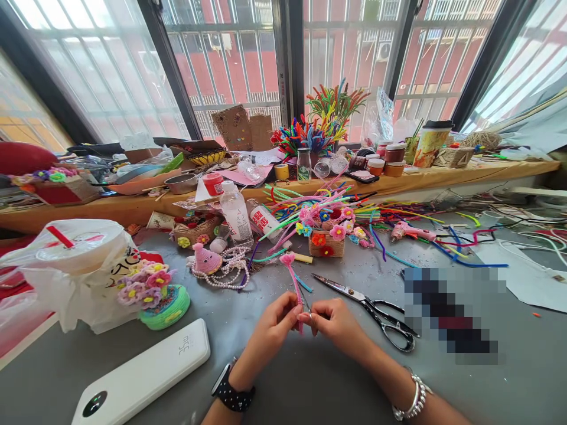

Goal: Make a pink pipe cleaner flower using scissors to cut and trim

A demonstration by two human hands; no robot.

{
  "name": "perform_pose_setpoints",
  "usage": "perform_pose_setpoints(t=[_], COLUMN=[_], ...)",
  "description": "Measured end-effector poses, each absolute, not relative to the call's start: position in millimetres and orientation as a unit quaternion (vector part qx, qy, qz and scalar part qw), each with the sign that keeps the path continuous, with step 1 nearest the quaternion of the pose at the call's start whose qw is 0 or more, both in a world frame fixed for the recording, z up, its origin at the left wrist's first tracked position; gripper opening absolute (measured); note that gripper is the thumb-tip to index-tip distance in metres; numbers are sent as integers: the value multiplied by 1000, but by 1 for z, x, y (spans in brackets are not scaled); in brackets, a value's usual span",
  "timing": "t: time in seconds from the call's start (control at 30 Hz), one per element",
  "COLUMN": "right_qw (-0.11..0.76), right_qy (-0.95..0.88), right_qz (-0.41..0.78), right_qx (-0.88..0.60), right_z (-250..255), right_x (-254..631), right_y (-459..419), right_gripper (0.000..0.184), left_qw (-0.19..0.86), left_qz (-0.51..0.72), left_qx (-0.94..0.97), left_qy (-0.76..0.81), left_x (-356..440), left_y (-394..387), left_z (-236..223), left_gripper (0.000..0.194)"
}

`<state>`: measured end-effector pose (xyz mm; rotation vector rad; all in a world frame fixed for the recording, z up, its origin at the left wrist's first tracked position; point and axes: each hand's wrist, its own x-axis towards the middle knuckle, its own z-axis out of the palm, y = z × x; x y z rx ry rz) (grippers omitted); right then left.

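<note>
Both my hands meet over the grey table near its front edge. My left hand (275, 326), with a black watch on the wrist, pinches the lower part of a pink pipe-cleaner flower stem (292, 277). My right hand (333, 321), with a silver bracelet, pinches the same stem just beside it. The stem stands up between the fingertips, with a small pink bloom at its top. Black-handled scissors (372, 307) lie open to the right of my right hand.
A white power bank (146, 372) lies front left, beside a green base with crocheted flowers (155, 292) and a bagged cup (75, 260). Behind stand a small flower basket (326, 236), bottles (234, 215), pearls (228, 265), loose pipe cleaners (381, 215) and a pink glue gun (410, 231).
</note>
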<state>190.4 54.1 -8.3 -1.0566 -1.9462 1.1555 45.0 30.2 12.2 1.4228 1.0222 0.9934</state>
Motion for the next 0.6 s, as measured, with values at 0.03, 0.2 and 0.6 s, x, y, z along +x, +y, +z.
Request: perform_pose_setpoints(t=[0.03, 0.2, 0.6], right_qw=[318, 310, 310], right_qy=[-740, -738, -725], right_qz=[437, 467, 476], right_qx=[-400, -375, -388], right_z=[-9, -11, -4], right_x=[190, 191, 194], right_y=[54, 54, 55], right_gripper=[54, 55, 54], left_qw=[533, 541, 555], left_qz=[419, 419, 388], left_qx=[596, 590, 601], left_qy=[430, 429, 424], left_x=[45, 44, 44], left_y=[30, 30, 29], left_z=[12, 9, 8], left_gripper=[21, 23, 24])
